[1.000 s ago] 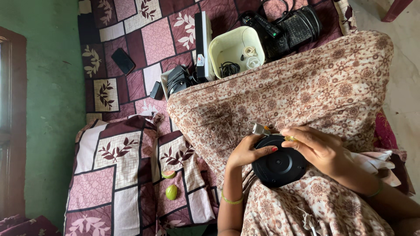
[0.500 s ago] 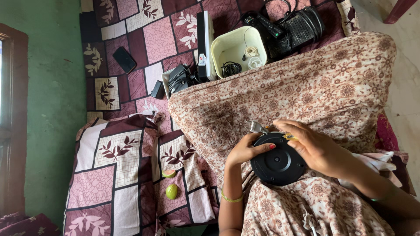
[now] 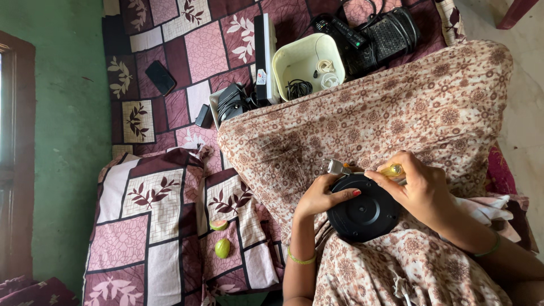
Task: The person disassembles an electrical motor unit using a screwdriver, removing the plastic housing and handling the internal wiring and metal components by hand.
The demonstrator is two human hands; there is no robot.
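Note:
A round black device lies flat on my lap, on the brown floral cloth. My left hand grips its left rim, thumb laid across the top. My right hand holds a tool with a yellow translucent handle over the device's far edge. A small metal plug or connector sticks out just beyond the rim, between the two hands.
On the patchwork bedspread beyond my knees stand a cream tub with coiled cables, a black-and-white box, black adapters, a remote and a dark bag. A phone lies left. Two green fruit pieces sit near my left elbow.
The hands and the black device have stayed in place on my lap; my right hand has shifted slightly over the device's far edge.

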